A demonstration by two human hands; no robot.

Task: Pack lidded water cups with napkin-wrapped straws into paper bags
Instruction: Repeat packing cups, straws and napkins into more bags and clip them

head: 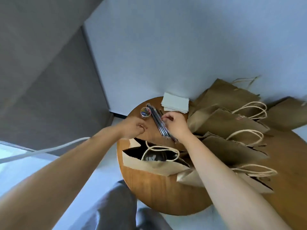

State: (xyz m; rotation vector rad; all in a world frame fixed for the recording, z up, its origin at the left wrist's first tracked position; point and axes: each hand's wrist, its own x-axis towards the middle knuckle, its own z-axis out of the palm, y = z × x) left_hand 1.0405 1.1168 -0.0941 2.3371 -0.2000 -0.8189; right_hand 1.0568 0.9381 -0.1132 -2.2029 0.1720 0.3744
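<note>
Right hand (174, 123) pinches at dark plastic-sleeved straw bundle (159, 123), table's twelve o'clock; left hand (132, 127) curled, apparently empty. Risk: several straws dragging out, rolling off round wooden table (166, 196).

A round wooden tabletop (159, 193) carries a stack of white napkins (176, 102) at its far edge, a small round tub of coloured paper clips (145, 111), a clear pack of dark straws (157, 120), an open paper bag (149, 161) and several flat paper bags (229, 123) on the right.
</note>
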